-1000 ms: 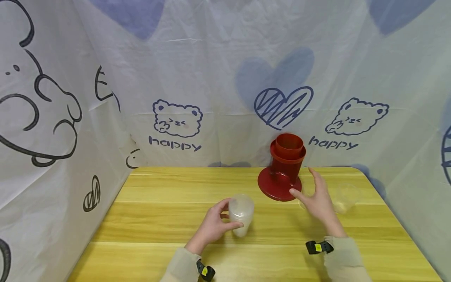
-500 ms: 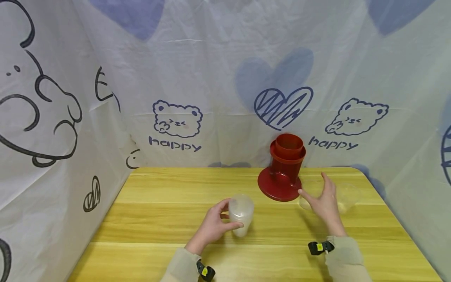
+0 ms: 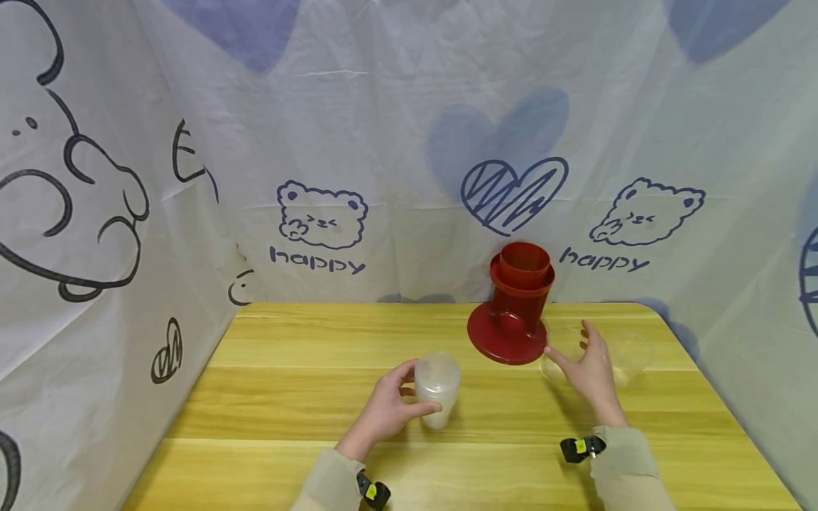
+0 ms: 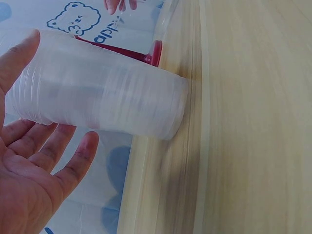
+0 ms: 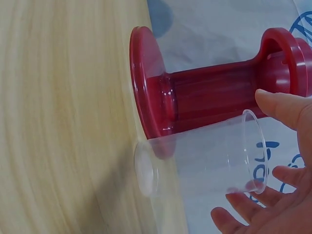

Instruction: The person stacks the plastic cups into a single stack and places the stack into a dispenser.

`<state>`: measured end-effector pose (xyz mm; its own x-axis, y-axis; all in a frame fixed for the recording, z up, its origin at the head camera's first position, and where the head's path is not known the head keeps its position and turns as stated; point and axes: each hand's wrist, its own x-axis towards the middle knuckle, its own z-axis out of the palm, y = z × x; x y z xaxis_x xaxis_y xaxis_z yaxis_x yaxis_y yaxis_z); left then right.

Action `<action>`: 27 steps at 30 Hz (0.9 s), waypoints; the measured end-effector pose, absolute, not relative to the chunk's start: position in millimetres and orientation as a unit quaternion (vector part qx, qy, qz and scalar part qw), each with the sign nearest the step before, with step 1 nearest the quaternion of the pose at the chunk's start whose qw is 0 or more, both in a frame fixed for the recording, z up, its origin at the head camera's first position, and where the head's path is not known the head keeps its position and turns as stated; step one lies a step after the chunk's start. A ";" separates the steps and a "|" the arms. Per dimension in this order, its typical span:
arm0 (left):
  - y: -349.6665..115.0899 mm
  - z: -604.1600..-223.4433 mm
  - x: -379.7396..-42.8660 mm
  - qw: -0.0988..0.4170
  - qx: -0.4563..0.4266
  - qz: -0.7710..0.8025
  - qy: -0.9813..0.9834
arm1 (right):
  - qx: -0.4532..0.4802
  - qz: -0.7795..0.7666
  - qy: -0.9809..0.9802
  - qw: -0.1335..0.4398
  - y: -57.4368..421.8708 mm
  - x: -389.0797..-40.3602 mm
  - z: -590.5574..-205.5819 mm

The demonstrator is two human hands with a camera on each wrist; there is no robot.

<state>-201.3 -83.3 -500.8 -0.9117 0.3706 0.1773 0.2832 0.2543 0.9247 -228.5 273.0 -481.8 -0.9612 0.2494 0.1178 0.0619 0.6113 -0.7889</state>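
Near the front middle of the table my left hand (image 3: 386, 408) holds a stack of clear plastic cups (image 3: 438, 380), thumb on one side and fingers on the other. In the left wrist view the stack (image 4: 102, 87) stands with its narrow base at the wood. My right hand (image 3: 588, 369) is around the rim of a single clear plastic cup (image 5: 204, 161), its thumb a little off the rim and its fingers loosely bent. Right beside this cup stands a red holder (image 5: 209, 97) with a round base and an upright tube.
Another clear cup (image 3: 631, 355) stands to the right of my right hand, faint against the wood. The wooden table (image 3: 307, 355) ends at a printed cloth (image 3: 383, 142) hung behind it and along the sides.
My right hand has moved right, from in front of the red holder's base to the single clear cup, and its fingers have bent slightly. My left hand and the stack have stayed put.
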 end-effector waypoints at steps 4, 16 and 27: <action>-83.3 -501.2 -201.6 0.038 0.206 0.576 0.790 | -0.090 0.440 -0.887 0.107 273.1 -229.1 -483.2; -83.3 -501.4 -202.3 0.036 0.209 0.571 0.793 | -0.099 0.441 -0.888 0.087 273.2 -230.3 -484.6; -82.2 -502.6 -202.9 0.042 0.202 0.588 0.782 | -0.106 0.430 -0.893 0.073 274.7 -231.6 -486.3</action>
